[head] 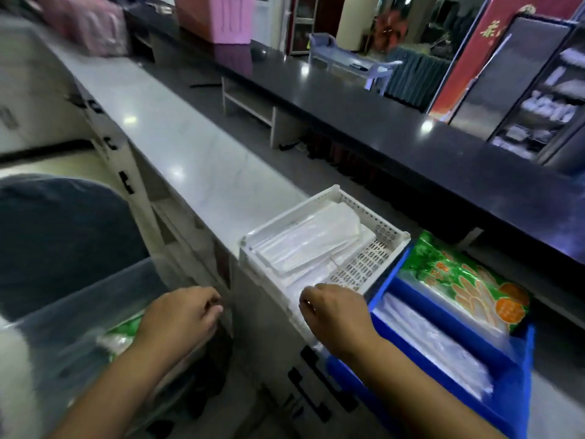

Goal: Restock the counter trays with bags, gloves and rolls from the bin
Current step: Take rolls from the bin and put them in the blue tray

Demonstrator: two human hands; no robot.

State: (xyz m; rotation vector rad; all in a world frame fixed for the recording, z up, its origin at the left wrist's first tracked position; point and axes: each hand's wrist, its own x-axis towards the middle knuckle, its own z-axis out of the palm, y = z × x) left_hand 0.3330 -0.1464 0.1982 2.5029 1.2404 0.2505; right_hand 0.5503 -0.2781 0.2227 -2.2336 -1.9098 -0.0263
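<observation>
A white perforated tray (387, 234) on the pale counter holds a stack of clear plastic bags (311, 245). To its right, a blue tray (519, 388) carries a green and orange glove pack (468, 280) and clear wrapped bags (433, 340). A clear plastic bin (79, 315) at the lower left has a green packet (122, 332) inside. My left hand (180, 315) hovers over the bin's right side, fingers loosely curled, holding nothing. My right hand (335, 315) sits at the white tray's near corner, fingers loosely curled over the bags' edge, with nothing visibly gripped.
The pale counter (177, 144) runs away to the upper left, with a raised black counter (380, 122) behind it. Cabinet drawers with black handles (311, 394) sit below the trays. A pink bin (221, 17) stands far back. A dark stool seat (60, 229) is at left.
</observation>
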